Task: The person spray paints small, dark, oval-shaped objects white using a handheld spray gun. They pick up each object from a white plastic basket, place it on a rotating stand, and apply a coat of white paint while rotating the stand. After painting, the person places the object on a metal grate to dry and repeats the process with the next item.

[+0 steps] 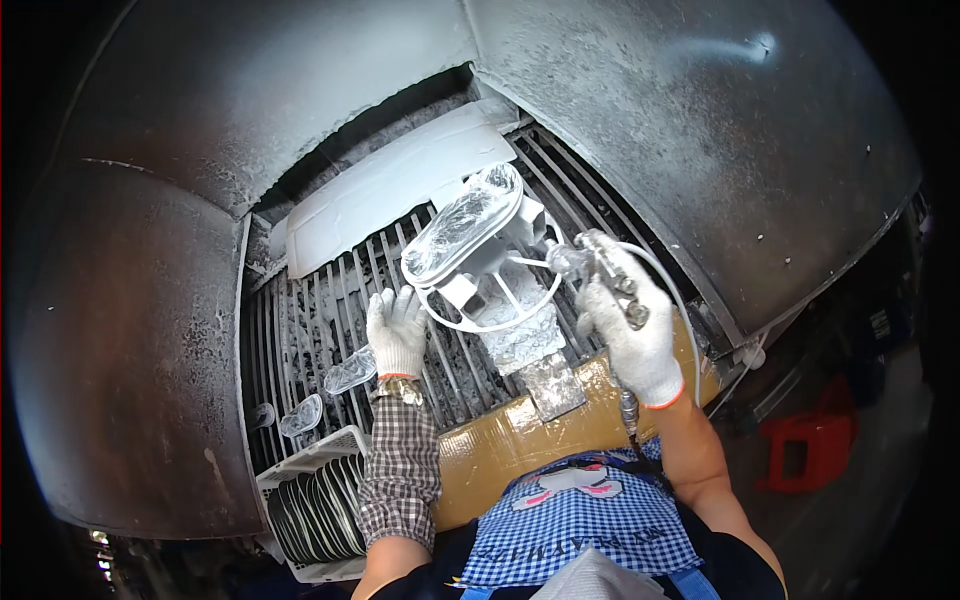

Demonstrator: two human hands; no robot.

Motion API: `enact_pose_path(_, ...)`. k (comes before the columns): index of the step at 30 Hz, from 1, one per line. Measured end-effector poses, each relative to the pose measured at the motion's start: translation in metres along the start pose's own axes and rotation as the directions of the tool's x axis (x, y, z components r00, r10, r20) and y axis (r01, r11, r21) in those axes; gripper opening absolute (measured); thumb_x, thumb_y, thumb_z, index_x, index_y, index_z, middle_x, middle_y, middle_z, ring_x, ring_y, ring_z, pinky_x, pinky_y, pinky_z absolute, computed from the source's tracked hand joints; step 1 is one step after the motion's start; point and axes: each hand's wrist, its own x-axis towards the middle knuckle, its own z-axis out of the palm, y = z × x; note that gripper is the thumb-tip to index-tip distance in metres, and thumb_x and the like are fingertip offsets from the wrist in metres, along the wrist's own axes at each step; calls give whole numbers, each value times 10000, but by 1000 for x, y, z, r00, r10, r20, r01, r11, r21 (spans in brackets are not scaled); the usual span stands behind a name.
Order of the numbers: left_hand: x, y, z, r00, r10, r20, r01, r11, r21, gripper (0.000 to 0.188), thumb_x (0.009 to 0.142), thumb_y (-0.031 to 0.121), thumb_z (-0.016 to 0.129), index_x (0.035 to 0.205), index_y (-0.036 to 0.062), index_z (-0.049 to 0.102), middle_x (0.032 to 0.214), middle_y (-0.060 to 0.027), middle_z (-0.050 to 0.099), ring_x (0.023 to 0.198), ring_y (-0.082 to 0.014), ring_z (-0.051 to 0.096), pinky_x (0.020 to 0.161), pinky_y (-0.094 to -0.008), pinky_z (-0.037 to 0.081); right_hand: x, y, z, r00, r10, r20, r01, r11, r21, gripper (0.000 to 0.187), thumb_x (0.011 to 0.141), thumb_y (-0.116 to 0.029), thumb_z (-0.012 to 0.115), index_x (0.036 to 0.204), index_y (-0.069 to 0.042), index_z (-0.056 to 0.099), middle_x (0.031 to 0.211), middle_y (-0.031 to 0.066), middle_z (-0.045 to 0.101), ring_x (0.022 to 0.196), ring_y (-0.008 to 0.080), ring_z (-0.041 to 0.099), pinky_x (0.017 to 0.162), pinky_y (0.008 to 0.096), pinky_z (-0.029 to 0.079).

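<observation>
My gloved right hand (640, 335) is closed around a spray gun (570, 260), its nozzle end pointing left. In front of the gun, an oval piece (465, 225) with crinkled clear film inside a white rim rests tilted on a white stand. Beneath it, the stand has a spoked wheel-like ring (470, 327). My gloved left hand (397, 335) is beside the ring's left edge, fingers stretched out and holding nothing; I cannot tell whether they touch it. A whitened block (525, 340) lies under the ring.
Metal bars (290, 330) form a grate inside a powder-dusted metal booth (680, 130). A pale sheet (390, 180) lies at the back. Film-covered oval pieces (302, 415) are at left, above a white basket (350, 440) of dark thin pieces. Brown-taped cardboard (480, 450) lines the front; a hose (680, 290) curves right.
</observation>
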Motion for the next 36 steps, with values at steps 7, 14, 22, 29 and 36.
enact_pose_path(7,-36,-19,17,994,-100,-47,96,992,-86,305,1097,377,561,1056,83,627,1151,-139,691,1164,-322,648,1032,-505,516,-9,-2,13,982,1,191,5,999,-34,577,1058,-149,660,1558,72,475,1099,101,682,941,127,637,812,279,525)
enact_pose_path(14,-85,-46,-9,975,-223,-18,222,974,-53,479,1084,449,563,1297,26,636,1341,-178,672,1279,-353,619,1071,-512,508,-26,23,5,974,20,228,18,986,-163,656,1041,-258,715,1563,53,469,1445,265,646,1346,284,632,1137,389,473)
enact_pose_path(22,-109,-59,4,961,-245,130,245,969,16,622,1077,468,581,1423,-46,530,1468,-292,597,1333,-428,609,1082,-518,546,-66,93,-59,998,-33,-61,-10,806,-592,691,1060,-455,617,1597,-58,437,1443,326,595,1309,487,609,1085,512,494)
enact_pose_path(29,-110,-54,4,960,-239,145,245,969,-25,604,1090,405,574,1429,-91,510,1453,-305,592,1336,-410,606,1081,-491,567,-108,158,-107,892,356,-279,-450,637,-626,725,1053,-487,600,1602,-52,413,1395,353,615,1274,505,619,1084,525,487)
enact_pose_path(36,-132,-62,4,967,-252,-34,254,956,146,334,1068,273,608,1212,-26,647,1203,-202,694,1076,-330,688,923,-423,615,-140,202,-132,818,474,-326,-562,535,-631,789,1030,-520,610,1589,5,427,1423,338,620,1336,477,598,1138,494,466)
